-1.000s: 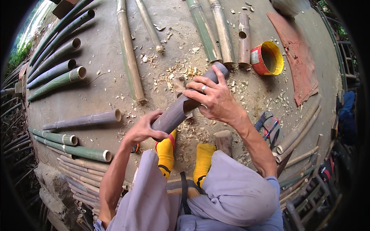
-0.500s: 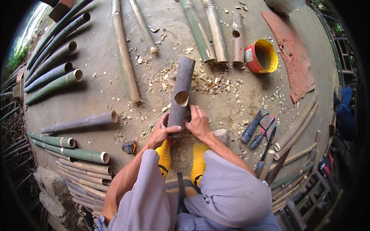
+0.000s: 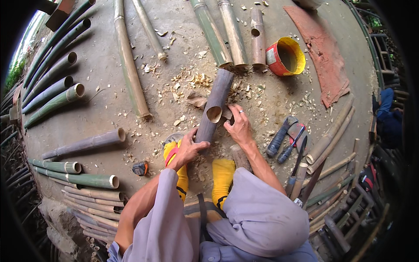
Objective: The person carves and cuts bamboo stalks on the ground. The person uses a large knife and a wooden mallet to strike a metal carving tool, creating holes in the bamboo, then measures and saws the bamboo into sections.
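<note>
A dark grey-brown bamboo tube (image 3: 206,124) with an oval hole cut in its side slants up and to the right in front of me. My left hand (image 3: 191,147) is wrapped round its near end. Under the tube lies a rough brown block (image 3: 197,100), showing on both sides; whether it is wood or stone I cannot tell. My right hand (image 3: 239,126) is just right of the tube, thumb and forefinger on either side of the block's right end. Pale chips (image 3: 196,80) are scattered on the ground beyond.
A red-and-yellow bucket (image 3: 286,56) stands far right, near a holed bamboo piece (image 3: 258,37). Hand tools (image 3: 281,139) lie at right, a tape measure (image 3: 140,168) at left. Bamboo poles (image 3: 94,180) line both sides. A short log (image 3: 241,158) lies under my right forearm.
The tube has tilted, its far end swinging right. My right hand has moved from the tube's near end up and right to the brown block. My left hand keeps its grip.
</note>
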`<state>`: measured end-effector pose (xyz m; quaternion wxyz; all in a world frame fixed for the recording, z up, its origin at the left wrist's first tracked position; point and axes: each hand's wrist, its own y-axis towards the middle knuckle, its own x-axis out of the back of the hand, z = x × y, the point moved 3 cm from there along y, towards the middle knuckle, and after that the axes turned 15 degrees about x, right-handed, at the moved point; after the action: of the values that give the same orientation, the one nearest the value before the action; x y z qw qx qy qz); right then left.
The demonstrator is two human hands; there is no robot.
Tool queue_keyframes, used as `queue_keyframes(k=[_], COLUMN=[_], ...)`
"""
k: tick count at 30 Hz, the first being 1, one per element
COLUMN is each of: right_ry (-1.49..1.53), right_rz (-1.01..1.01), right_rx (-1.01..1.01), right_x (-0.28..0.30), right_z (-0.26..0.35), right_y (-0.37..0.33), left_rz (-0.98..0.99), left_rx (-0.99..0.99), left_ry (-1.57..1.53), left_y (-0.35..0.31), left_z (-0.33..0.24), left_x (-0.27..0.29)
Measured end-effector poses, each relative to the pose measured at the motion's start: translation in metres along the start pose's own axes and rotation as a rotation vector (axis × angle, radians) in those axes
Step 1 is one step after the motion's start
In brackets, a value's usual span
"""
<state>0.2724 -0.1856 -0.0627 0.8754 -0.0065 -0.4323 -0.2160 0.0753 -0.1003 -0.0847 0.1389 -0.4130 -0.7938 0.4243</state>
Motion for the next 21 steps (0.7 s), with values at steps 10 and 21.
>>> queue_keyframes(k=[10, 21], right_ry=[-0.012, -0.167], right_rz=[0.000, -0.061], right_rx=[0.121, 0.093], right_x=[-0.002, 0.020], right_z=[-0.013, -0.003], right_y=[0.015, 0.017], left_rz=[0.059, -0.152], left_rx=[0.162, -0.007], left_ry=[0.290, 0.305], left_y=[-0.010, -0.016], left_z=[-0.016, -0.014], left_x=[-0.017, 0.005])
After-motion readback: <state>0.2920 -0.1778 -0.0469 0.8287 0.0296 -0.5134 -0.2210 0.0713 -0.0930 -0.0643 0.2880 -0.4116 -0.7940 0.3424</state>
